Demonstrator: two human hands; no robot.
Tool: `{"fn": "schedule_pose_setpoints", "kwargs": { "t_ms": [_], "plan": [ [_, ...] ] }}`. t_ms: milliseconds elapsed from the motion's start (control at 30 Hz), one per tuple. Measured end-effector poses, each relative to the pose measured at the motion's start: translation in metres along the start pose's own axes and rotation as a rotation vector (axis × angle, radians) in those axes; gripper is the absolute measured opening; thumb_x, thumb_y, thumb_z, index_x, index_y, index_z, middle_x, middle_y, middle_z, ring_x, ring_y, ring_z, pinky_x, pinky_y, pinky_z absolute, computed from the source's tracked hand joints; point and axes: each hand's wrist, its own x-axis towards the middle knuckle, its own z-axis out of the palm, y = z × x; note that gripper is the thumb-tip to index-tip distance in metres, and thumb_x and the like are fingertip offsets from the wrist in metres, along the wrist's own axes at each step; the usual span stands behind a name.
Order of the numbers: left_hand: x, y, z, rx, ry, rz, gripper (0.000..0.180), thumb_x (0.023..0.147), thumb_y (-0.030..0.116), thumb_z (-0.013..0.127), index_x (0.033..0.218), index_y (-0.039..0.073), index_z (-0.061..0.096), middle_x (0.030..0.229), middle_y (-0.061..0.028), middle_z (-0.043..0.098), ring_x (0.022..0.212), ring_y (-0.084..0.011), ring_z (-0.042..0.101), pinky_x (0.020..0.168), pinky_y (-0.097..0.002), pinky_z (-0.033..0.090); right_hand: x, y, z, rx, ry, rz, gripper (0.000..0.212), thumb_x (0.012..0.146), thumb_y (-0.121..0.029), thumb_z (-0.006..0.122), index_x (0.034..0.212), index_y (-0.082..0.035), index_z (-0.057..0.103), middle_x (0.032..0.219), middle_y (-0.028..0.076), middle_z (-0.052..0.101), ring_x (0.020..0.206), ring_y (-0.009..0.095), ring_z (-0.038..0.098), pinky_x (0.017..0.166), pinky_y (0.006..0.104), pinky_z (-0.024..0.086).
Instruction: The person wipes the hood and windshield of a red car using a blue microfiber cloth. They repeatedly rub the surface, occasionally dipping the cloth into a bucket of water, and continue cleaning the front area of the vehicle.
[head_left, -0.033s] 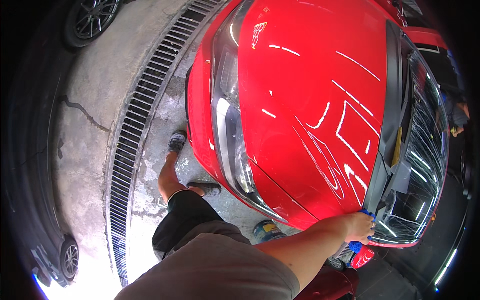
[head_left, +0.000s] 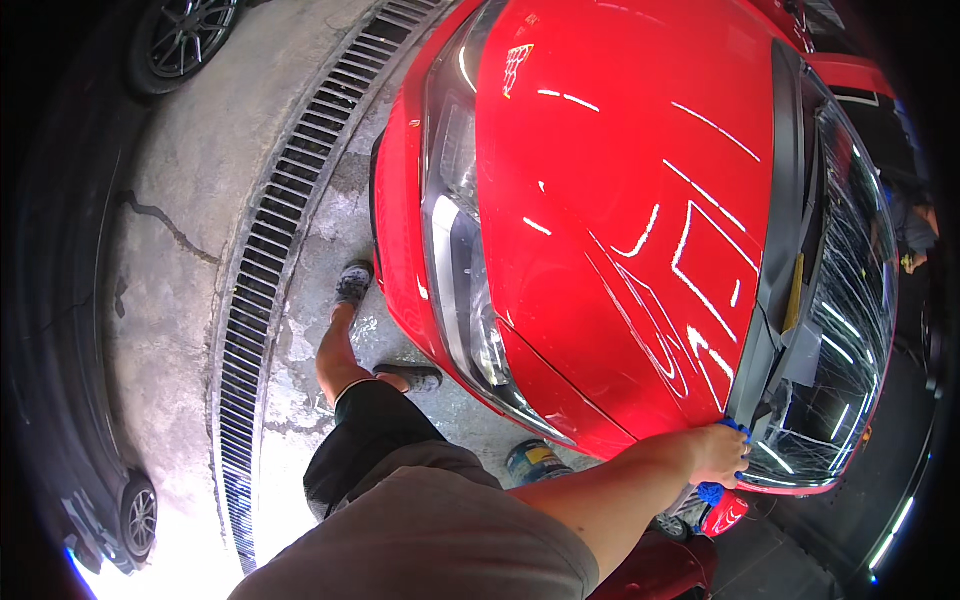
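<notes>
Stretched out to the right, my right hand (head_left: 718,455) closes around a blue cloth (head_left: 711,493). Bits of the cloth show above and below the fingers. It presses at the rear near corner of a red car's hood (head_left: 620,200), beside the base of the windshield (head_left: 835,350). The hood is glossy, with white light reflections over it. Just below the hand is a red side mirror (head_left: 724,513). My left hand is out of view.
A container with a colored label (head_left: 535,460) stands on the floor beside the front fender. A slotted drain grate (head_left: 272,235) curves across the concrete behind my feet. A dark car (head_left: 60,260) fills the left side. Another person (head_left: 915,228) is partly visible beyond the windshield.
</notes>
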Motion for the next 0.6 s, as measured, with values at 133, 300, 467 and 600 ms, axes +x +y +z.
{"fn": "schedule_pose_setpoints", "kwargs": {
  "t_ms": [133,300,467,600],
  "plan": [
    [-0.001,-0.004,-0.006,-0.005,-0.028,0.000,0.048,0.090,0.043,0.085,0.136,0.032,0.079,0.144,-0.0070,0.070,0.146,-0.0369,0.063,0.121,-0.0561,0.048,0.005,-0.006,0.002,-0.012,-0.009,-0.004,0.032,0.114,-0.035,0.070,0.106,-0.005,0.080,0.088,0.014,0.079,0.079,0.025,0.079,0.052,0.0531,0.060],
    [-0.007,-0.012,-0.009,0.023,-0.046,-0.007,0.049,0.090,0.043,0.085,0.137,0.032,0.079,0.145,-0.0064,0.069,0.145,-0.0364,0.063,0.121,-0.0558,0.048,0.014,-0.018,0.010,-0.015,-0.035,-0.021,0.032,0.114,-0.035,0.070,0.106,-0.006,0.080,0.088,0.014,0.079,0.079,0.025,0.079,0.053,0.0530,0.060],
    [-0.003,0.000,-0.009,0.003,-0.048,0.003,0.049,0.090,0.044,0.084,0.137,0.032,0.078,0.145,-0.0059,0.069,0.148,-0.0374,0.062,0.122,-0.0560,0.048,-0.005,-0.008,0.008,-0.005,-0.019,0.004,0.032,0.114,-0.036,0.070,0.106,-0.006,0.080,0.088,0.014,0.079,0.079,0.026,0.079,0.053,0.0529,0.061],
    [-0.004,-0.011,-0.008,0.026,-0.058,-0.011,0.049,0.090,0.044,0.084,0.137,0.033,0.078,0.146,-0.0062,0.069,0.149,-0.0381,0.061,0.122,-0.0566,0.047,0.012,-0.019,0.009,-0.008,-0.040,-0.027,0.032,0.114,-0.036,0.070,0.107,-0.006,0.080,0.088,0.014,0.079,0.079,0.026,0.079,0.053,0.0529,0.061]
  ]
}}
